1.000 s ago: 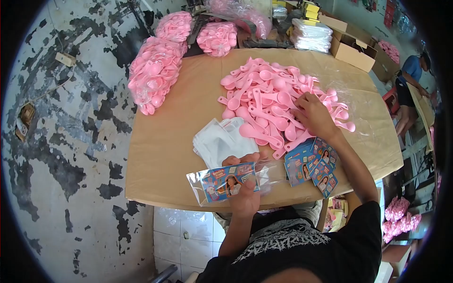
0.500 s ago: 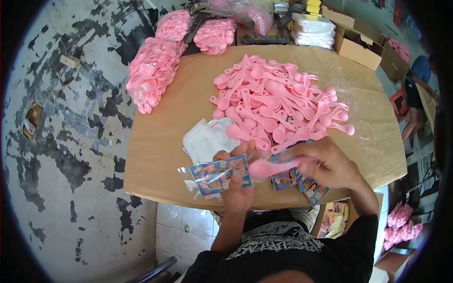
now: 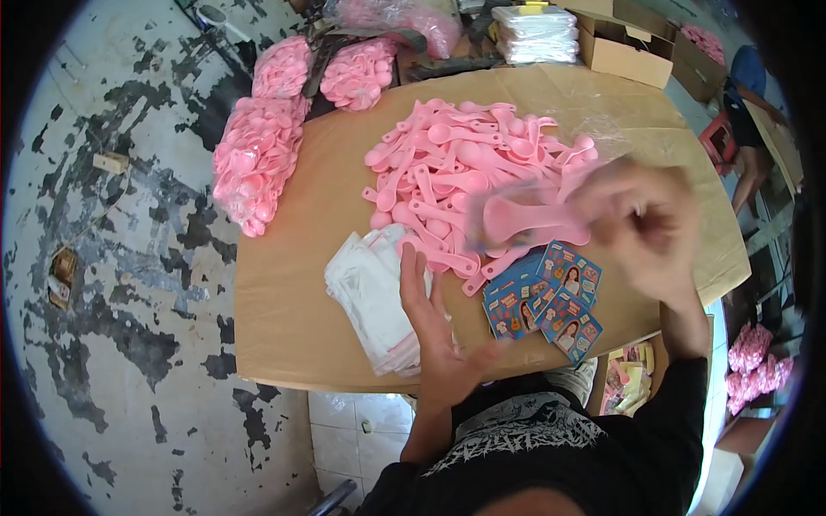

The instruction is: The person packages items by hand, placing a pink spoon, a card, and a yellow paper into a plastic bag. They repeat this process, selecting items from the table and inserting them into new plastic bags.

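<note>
My right hand (image 3: 641, 224), smeared by motion, grips a pink spoon (image 3: 520, 217) by its handle end. A clear plastic bag appears to be around the spoon, with something dark blurred in it. Open and empty, my left hand (image 3: 443, 353) has its fingers apart at the right side of a stack of clear-white plastic bags (image 3: 366, 301). Blue printed cards (image 3: 525, 305) lie fanned on the table between my hands, near the front edge. Behind them spreads a large heap of pink spoons (image 3: 456, 155).
Filled bags of pink spoons (image 3: 258, 159) stand at the table's left edge. Stacked clear packs (image 3: 535, 36) and an open cardboard box (image 3: 624, 53) are at the back. A box of mixed pieces (image 3: 628, 378) sits below the front right edge. Another person (image 3: 750, 112) is at far right.
My right hand has moved up and right, carrying the spoon and bag away from my left hand. My left hand has let go of the bag with the card and opened. The view has shifted slightly.
</note>
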Demonstrator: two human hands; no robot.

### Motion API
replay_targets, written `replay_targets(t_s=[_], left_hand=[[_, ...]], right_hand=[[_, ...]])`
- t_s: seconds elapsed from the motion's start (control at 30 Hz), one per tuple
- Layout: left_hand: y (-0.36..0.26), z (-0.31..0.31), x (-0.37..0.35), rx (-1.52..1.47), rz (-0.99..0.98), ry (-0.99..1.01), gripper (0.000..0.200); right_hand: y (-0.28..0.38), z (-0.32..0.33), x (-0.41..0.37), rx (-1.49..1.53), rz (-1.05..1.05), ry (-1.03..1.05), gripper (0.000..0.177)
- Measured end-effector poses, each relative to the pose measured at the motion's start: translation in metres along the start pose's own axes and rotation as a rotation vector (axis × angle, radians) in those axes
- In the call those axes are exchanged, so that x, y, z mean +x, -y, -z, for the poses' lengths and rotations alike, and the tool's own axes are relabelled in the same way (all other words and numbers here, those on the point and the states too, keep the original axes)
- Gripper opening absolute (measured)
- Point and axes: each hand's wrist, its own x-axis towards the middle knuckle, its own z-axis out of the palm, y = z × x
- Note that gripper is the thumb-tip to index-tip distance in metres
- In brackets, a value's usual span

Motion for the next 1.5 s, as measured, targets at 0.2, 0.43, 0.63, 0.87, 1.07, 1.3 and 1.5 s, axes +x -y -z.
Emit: replay_targets(t_s=[0.2, 0.43, 0.63, 0.87, 1.07, 1.3, 1.5], left_hand=[[-0.035, -0.021, -0.002, 0.444, -0.177, 0.222, 0.098], [-0.020, -0.005, -0.021, -0.093, 0.433, 0.262, 0.043], [-0.023, 0.006, -0.012, -0.380, 0.520, 0.420, 0.040], [-0.026, 0.012, -0.004, 0.076, 0.580, 0.575, 0.033], [-0.003, 0.013, -0.017, -0.067, 0.463, 0.463, 0.031], [-0.023, 0.004, -0.008, -0.194, 0.478, 0.252, 0.032], [-0.019, 0.002, -0.008, -0.150, 0.430, 0.206, 0.032]], right_hand=[[0.005, -0.037, -0.008, 0.146, -0.030, 0.175, 0.002], [-0.014, -0.049, -0.015, 0.191, -0.064, -0.030, 0.030], [-0.025, -0.064, -0.025, 0.443, -0.373, 0.166, 0.042], [-0.028, -0.060, -0.030, 0.440, -0.321, 0.243, 0.034], [-0.029, -0.061, -0.030, 0.439, -0.410, 0.175, 0.033], [-0.019, -0.067, -0.028, 0.337, -0.273, 0.292, 0.022], [-0.017, -0.067, -0.026, -0.043, 0.054, 0.087, 0.021]])
